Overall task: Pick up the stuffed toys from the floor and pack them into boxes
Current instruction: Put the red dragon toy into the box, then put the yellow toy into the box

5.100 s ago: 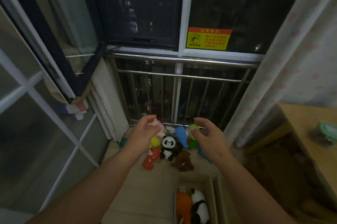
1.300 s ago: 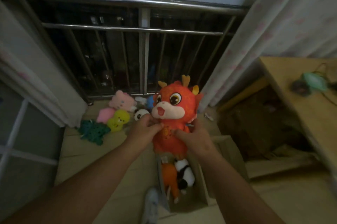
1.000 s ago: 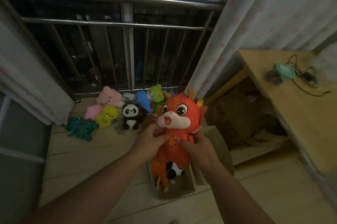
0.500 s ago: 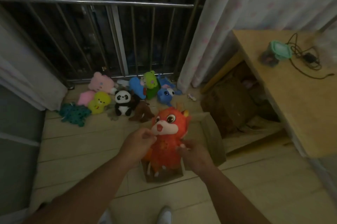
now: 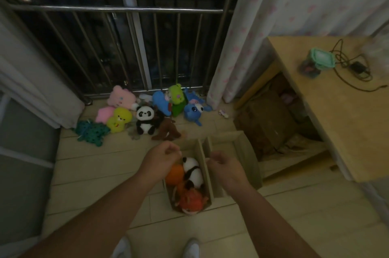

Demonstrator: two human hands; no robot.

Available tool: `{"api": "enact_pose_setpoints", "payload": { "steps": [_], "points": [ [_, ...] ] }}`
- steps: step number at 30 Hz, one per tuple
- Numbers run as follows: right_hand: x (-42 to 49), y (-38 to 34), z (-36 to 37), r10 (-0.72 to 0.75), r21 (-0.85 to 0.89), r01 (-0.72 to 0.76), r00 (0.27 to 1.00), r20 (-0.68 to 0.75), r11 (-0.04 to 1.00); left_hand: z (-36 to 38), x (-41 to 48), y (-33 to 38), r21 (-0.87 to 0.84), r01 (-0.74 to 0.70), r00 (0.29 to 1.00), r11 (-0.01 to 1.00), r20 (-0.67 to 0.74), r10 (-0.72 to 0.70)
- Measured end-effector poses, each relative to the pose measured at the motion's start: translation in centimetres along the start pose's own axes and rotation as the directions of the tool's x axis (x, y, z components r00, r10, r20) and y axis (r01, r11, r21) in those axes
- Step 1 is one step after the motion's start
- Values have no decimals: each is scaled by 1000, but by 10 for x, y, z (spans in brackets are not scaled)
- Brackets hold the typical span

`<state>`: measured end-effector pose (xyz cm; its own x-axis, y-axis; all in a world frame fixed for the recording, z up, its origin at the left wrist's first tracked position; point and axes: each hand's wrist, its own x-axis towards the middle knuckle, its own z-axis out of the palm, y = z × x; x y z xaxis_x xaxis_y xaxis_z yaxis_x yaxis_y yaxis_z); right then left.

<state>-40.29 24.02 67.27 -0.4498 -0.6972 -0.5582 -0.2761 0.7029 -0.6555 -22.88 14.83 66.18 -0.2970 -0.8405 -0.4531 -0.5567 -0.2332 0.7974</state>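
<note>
A narrow cardboard box (image 5: 207,165) stands on the floor in front of me. In it lie an orange toy (image 5: 174,173), a panda (image 5: 192,170) and, at the near end, the red dragon toy (image 5: 190,200). My left hand (image 5: 161,161) hovers over the box's left edge and my right hand (image 5: 225,168) over its right wall. Both have loosely curled fingers and hold nothing. A second box (image 5: 237,139) adjoins on the right. By the railing lie several toys: a panda (image 5: 145,120), a brown toy (image 5: 167,130), a yellow one (image 5: 119,120) and a blue one (image 5: 193,111).
A metal railing (image 5: 134,10) and curtains (image 5: 263,26) close off the far side. A wooden table (image 5: 341,114) stands at right with a green-lidded jar (image 5: 317,62) and cables on it. Cardboard lies under it. My shoes (image 5: 190,248) are at the bottom edge.
Both hands lowered the red dragon toy into the narrow box and let go of it. It now lies at the box's near end, and the hands have lifted apart.
</note>
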Motion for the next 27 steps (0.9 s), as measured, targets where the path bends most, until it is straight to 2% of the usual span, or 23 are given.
{"api": "enact_pose_setpoints", "payload": {
  "steps": [7, 12, 19, 24, 27],
  "points": [
    [-3, -22, 1, -59, 49, 62, 997, -45, 997, -14, -6, 14, -20, -47, 999, 999, -15, 47],
    [-4, -53, 14, -159, 61, 159, 987, -3, 985, -39, -2, 10, -39, -43, 999, 998, -27, 41],
    [6, -113, 56, -236, 41, 234, 970, 53, 971, -104, 19, -2, -108, -43, 993, 993, -118, 31],
    [24, -155, 99, -261, 104, 254, 963, 64, 962, -159, 48, -21, -138, -50, 982, 989, -187, 24],
    [36, -174, 123, -265, 126, 255, 962, 69, 959, -187, 70, -39, -131, -42, 983, 990, -183, 18]
  ]
}}
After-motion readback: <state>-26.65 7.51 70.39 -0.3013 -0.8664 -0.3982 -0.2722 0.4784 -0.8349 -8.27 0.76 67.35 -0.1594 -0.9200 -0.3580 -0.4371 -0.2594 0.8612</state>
